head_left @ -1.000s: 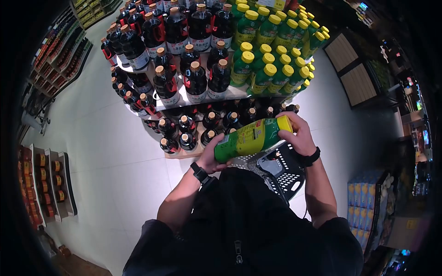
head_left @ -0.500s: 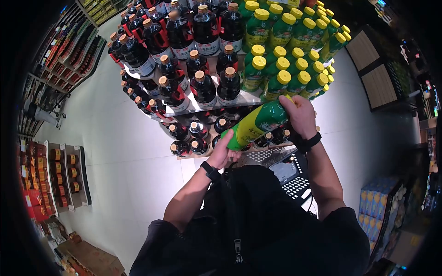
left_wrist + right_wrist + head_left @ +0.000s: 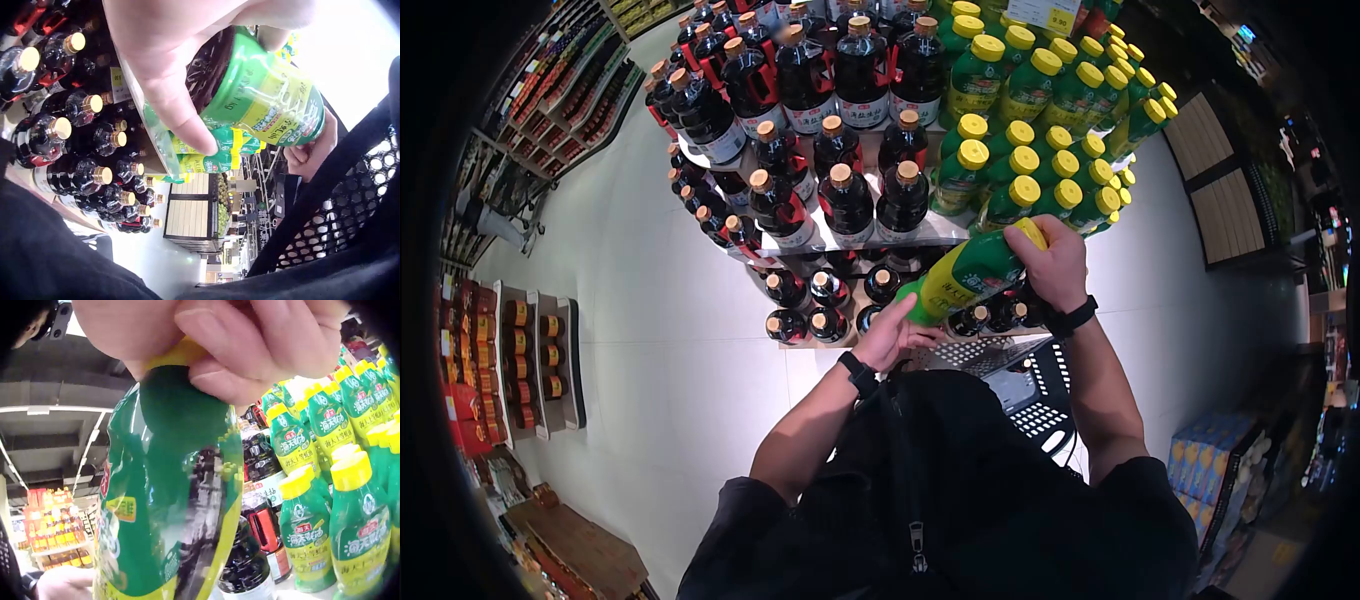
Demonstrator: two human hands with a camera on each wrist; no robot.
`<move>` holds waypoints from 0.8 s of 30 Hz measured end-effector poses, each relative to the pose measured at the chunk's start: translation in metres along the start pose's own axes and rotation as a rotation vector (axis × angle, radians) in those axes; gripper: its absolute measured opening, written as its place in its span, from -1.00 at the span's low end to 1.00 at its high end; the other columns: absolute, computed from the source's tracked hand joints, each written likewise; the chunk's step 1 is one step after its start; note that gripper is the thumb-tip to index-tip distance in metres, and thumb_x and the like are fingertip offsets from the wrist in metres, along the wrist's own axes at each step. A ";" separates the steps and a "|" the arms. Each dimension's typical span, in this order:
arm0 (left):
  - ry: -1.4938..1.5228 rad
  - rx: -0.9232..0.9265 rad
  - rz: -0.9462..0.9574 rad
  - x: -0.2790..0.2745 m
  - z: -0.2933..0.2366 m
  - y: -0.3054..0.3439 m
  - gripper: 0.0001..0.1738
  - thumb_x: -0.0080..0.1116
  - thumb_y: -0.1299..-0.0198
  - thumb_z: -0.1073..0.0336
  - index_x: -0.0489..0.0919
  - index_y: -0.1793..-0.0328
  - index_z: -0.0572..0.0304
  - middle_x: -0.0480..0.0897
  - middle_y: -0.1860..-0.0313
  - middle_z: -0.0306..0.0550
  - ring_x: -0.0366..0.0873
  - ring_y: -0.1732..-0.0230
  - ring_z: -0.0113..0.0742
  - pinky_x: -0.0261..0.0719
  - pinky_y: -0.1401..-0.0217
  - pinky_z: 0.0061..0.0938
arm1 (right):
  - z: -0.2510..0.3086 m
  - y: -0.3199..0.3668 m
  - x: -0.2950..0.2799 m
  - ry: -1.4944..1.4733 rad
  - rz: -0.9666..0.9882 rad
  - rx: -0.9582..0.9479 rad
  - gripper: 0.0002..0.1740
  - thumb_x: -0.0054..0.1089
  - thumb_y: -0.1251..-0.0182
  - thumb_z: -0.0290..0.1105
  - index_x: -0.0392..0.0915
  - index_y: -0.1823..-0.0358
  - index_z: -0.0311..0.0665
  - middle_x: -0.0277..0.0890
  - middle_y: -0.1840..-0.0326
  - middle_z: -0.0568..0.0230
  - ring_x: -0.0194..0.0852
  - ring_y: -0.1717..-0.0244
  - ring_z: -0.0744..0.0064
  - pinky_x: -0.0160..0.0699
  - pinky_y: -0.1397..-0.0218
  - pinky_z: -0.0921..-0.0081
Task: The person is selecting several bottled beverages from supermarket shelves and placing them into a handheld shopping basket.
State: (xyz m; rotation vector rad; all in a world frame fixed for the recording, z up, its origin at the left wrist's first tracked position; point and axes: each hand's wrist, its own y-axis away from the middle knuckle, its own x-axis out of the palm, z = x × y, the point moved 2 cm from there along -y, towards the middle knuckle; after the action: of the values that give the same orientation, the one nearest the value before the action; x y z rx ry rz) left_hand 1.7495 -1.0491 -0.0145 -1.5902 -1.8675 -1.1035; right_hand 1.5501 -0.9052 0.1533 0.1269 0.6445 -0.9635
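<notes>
I take the tiered, pale display stand [image 3: 943, 228] as my landmark. The front edge of its middle tier runs across before me, lined with dark glossy bottles with tan caps and white labels [image 3: 845, 210] at its left and middle, and with green plastic bottles with yellow caps [image 3: 1008, 208] at its right end. More dark bottles sit on its bottom tier, which juts out below that edge. Pale tiled floor [image 3: 670, 330] spreads left of the stand as far as a white-sided rack of orange-labelled jars [image 3: 520, 360]; on the right it runs to a dark-framed slatted unit [image 3: 1225, 225]. Between the stand and my body, toward the right, a black perforated plastic basket [image 3: 1040, 415] takes up room below my arms.

The large green plastic bottle with a yellow label [image 3: 970, 280] is slanted between my hands, just in front of the stand's lower right part; I cannot tell how wide that gap is. Its cap end points up to the right, toward the green rows. My right hand [image 3: 1055, 262] grips it round the yellow cap and neck. My left hand [image 3: 888, 335] supports the base, thumb extended along one side, fingers loosely spread.
</notes>
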 end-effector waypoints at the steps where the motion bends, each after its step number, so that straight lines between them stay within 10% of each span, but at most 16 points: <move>1: 0.005 0.007 -0.001 -0.002 0.000 -0.003 -0.36 -0.24 -0.55 -0.12 0.20 -0.52 0.18 0.53 -0.21 0.19 0.71 0.01 -0.02 0.76 0.14 -0.36 | 0.002 -0.001 0.001 0.002 0.006 -0.005 -0.55 0.44 -0.17 -0.06 0.65 0.31 -0.39 0.64 0.47 0.08 0.65 0.42 0.27 0.57 0.29 0.39; 9: -0.216 0.042 -0.177 -0.020 0.006 0.015 -0.23 0.01 -0.50 0.19 -0.10 -0.67 0.16 0.54 -0.31 0.22 0.69 -0.06 -0.04 0.73 -0.01 -0.31 | 0.006 -0.034 0.018 0.415 -0.248 -0.339 -0.46 0.42 -0.13 0.09 0.63 0.24 -0.32 0.66 0.44 -0.02 0.69 0.38 -0.02 0.64 0.30 0.21; 24: -0.083 0.144 -0.360 -0.078 0.026 0.111 -0.59 0.03 -0.48 0.25 0.44 -0.38 0.18 0.70 -0.06 0.07 0.74 0.15 -0.25 0.73 0.09 -0.46 | -0.012 -0.068 0.064 0.649 -0.020 -0.349 -0.41 0.32 -0.19 0.17 0.60 0.17 -0.29 0.66 0.40 -0.03 0.67 0.32 -0.06 0.60 0.26 0.09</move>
State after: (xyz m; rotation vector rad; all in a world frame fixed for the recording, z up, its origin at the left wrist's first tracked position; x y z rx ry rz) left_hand 1.8783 -1.0730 -0.0578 -1.2690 -2.2957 -1.0270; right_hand 1.5166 -0.9868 0.1197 0.1225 1.4032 -0.8090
